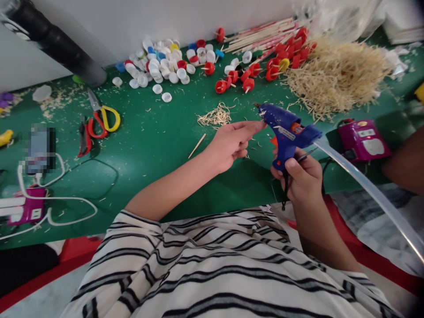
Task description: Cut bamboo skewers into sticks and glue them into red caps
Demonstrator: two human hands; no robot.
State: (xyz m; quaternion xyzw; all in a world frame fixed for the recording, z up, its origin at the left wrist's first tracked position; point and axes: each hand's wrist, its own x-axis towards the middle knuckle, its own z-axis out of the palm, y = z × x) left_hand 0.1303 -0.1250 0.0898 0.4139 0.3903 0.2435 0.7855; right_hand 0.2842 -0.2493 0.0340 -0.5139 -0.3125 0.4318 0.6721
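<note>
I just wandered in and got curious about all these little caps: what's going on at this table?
Someone in a striped shirt grips a blue glue gun in the right hand, a long clear stick running from its back. The left hand reaches toward the front of the gun, fingers close to it. Beyond lie white caps, red caps on small sticks and a heap of straw-like shreds.

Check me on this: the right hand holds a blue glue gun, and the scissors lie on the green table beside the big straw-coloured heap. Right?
Not quite: the head view shows the scissors on the green table's left side, away from the straw-coloured heap. The right hand does hold the blue glue gun.
</note>
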